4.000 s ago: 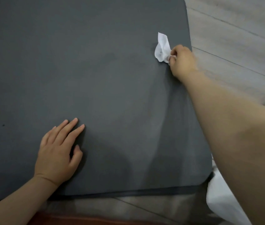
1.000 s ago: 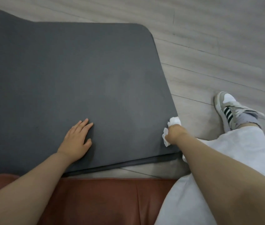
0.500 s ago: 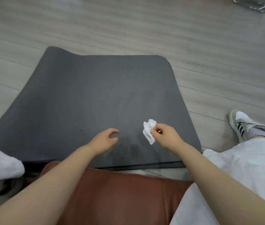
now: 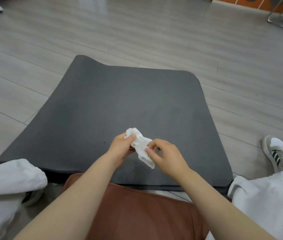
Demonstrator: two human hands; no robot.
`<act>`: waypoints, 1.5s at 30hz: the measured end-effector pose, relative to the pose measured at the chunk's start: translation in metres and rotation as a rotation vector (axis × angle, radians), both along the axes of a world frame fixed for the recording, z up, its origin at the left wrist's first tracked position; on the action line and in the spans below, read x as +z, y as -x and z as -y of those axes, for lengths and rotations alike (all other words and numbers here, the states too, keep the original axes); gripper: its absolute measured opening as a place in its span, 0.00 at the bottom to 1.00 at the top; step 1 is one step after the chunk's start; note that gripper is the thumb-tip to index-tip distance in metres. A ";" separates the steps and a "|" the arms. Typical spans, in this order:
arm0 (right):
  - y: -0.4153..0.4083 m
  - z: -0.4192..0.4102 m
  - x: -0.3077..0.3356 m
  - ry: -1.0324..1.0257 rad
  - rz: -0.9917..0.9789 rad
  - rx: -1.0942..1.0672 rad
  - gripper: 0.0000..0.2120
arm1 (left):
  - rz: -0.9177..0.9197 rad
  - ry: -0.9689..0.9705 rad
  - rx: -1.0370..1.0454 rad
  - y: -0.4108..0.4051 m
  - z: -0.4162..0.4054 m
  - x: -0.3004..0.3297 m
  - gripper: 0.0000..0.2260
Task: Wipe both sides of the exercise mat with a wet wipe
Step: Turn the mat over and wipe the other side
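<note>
Hands meet above the near half of a dark grey foam exercise mat (image 4: 120, 101), which lies flat on a pale grey wood-plank floor (image 4: 154, 32). Between them is a crumpled white wet wipe (image 4: 141, 144), held in the air just above the mat rather than pressed on it.

The left hand (image 4: 122, 147) grips the wipe's upper end, its fingers (image 4: 131, 137) curled round the bunched cloth. The right hand (image 4: 167, 155) pinches the wipe lower down with thumb and fingertips, its other fingers loosely bent. The wipe's long axis slants from upper left, at the left hand, down to lower right, where a loose tail hangs past the right hand's thumb. Both hands are equally close to it; neither touches the mat.

The mat's long axis runs away from the person, its far left corner curling up slightly. Its near edge sits just in front of a reddish-brown leather seat (image 4: 146, 213) between the person's knees, which are covered by white trousers (image 4: 267, 196). A grey and white trainer (image 4: 276, 151) rests on the floor just beside the mat's right edge.

Judging from this, the wipe is being refolded or spread, and the mat surface lies directly below and ahead of the fingers for the next stroke.
</note>
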State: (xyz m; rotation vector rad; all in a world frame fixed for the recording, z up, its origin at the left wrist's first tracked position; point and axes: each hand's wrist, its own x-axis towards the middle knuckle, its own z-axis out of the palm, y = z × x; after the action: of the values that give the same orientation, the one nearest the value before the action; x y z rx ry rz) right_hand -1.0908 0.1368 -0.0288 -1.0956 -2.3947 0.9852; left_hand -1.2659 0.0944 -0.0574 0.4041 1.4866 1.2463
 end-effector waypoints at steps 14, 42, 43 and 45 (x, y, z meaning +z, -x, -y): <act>0.061 -0.019 -0.026 0.158 -0.114 -0.393 0.09 | 0.327 -0.021 -0.064 -0.005 -0.005 -0.007 0.24; 0.160 -0.212 -0.158 -0.014 0.287 -0.581 0.19 | -1.397 0.456 -0.270 0.064 0.004 -0.163 0.34; 0.158 -0.216 -0.155 0.064 0.307 -0.615 0.14 | -1.402 0.468 -0.282 0.062 0.004 -0.164 0.34; 0.158 -0.216 -0.155 0.137 0.300 -0.585 0.11 | -1.407 0.496 -0.294 0.057 0.001 -0.164 0.36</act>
State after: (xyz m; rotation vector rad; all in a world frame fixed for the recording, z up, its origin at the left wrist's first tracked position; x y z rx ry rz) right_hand -1.2488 0.3531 -0.1837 -1.9634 -2.0158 0.8225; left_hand -1.3229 0.0937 -0.2218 1.2360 2.6508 0.1721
